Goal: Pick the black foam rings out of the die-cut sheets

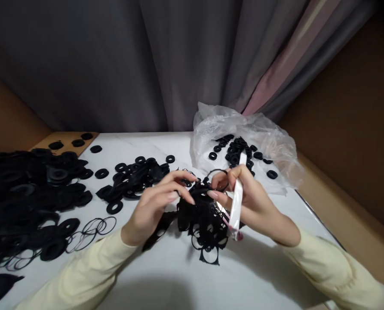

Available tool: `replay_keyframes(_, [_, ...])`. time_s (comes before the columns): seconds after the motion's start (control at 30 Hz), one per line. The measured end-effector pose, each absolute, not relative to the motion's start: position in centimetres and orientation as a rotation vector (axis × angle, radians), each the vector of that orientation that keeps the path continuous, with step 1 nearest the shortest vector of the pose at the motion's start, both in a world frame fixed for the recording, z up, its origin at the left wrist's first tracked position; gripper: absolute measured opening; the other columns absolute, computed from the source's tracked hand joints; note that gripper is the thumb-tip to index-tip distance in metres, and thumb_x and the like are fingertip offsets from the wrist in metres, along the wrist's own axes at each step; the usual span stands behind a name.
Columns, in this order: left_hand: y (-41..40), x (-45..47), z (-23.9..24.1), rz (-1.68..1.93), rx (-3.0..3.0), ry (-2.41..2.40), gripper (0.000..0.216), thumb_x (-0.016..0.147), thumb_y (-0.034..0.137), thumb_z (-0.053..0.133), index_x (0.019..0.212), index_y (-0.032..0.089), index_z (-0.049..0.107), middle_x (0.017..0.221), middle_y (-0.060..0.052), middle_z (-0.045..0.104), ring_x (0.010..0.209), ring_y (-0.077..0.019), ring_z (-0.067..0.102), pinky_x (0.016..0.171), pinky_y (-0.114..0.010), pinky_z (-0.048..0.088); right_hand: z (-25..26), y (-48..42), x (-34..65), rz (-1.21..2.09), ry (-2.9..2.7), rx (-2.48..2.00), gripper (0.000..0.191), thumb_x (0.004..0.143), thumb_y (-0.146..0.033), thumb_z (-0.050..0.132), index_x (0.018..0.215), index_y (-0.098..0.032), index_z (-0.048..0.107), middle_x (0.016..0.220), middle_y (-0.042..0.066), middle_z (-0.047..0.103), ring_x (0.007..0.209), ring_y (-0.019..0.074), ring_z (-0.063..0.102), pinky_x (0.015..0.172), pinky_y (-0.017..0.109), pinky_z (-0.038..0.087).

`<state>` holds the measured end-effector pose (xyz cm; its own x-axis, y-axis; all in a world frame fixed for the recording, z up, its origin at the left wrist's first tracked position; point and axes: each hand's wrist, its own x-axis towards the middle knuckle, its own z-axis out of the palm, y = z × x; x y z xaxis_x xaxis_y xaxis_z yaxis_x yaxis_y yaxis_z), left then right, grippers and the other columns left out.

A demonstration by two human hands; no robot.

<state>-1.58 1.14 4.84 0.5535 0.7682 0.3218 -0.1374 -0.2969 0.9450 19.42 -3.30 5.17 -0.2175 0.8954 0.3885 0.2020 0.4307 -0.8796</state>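
A tangled clump of black rubber scraps (192, 215), full of round cut-out holes, sits between my hands above the white table. My left hand (155, 202) has its bent fingers on the left side of the clump, their tips partly lost against the black. My right hand (246, 196) pinches at the clump's right side, and a thin black ring (218, 171) stands up by its fingertips. A slim white strip-like tool (237, 206) is also in this hand, its lower end pinkish; its exact kind is unclear.
A big heap of black rubber rings and scraps (14, 185) covers the table's left side, with thin loose rings (93, 232) beside it. Farther back lies a smaller pile (136, 174). A clear plastic bag (207, 125) with black rings (235, 157) lies at back right, before a grey curtain (185, 64).
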Motion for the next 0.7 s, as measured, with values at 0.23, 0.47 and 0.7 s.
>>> replay_keyframes(0.23, [1.5, -4.1, 8.9, 1.146, 1.493, 0.31, 0.026, 0.067, 0.023, 0.05, 0.081, 0.015, 0.07, 0.116, -0.01, 0.059, 0.115, -0.0326, 0.045, 0.096, -0.043, 0.038, 13.1, -2.0, 16.9, 0.406, -2.161, -0.807, 0.023, 0.086, -0.02, 0.054, 0.082, -0.025, 0.032, 0.082, -0.002, 0.051, 0.066, 0.0112, 0.052, 0.056, 0.023, 0.041])
replay_keyframes(0.47, [-0.7, -1.9, 7.9, 0.868, 1.5, 0.748, 0.017, 0.081, 0.032, 0.06, 0.088, 0.017, 0.062, 0.08, -0.002, 0.065, 0.076, -0.0173, 0.062, 0.07, -0.027, 0.049, 13.3, -1.7, 16.4, 0.411, -2.272, -0.861, 0.023, 0.084, -0.021, 0.056, 0.079, -0.023, 0.034, 0.077, -0.003, 0.055, 0.058, 0.0094, 0.048, 0.052, 0.022, 0.038])
replay_keyframes(0.7, [-0.7, 0.1, 3.8, 0.446, 1.122, 0.765, 0.031, 0.084, 0.045, 0.055, 0.082, 0.014, 0.059, 0.054, 0.003, 0.053, 0.042, -0.0079, 0.05, 0.04, -0.017, 0.038, 5.8, -2.6, 19.5, 0.837, -1.544, -1.29, 0.04, 0.093, -0.048, 0.034, 0.076, -0.018, 0.054, 0.057, 0.0, 0.06, 0.044, 0.0096, 0.051, 0.046, 0.022, 0.038])
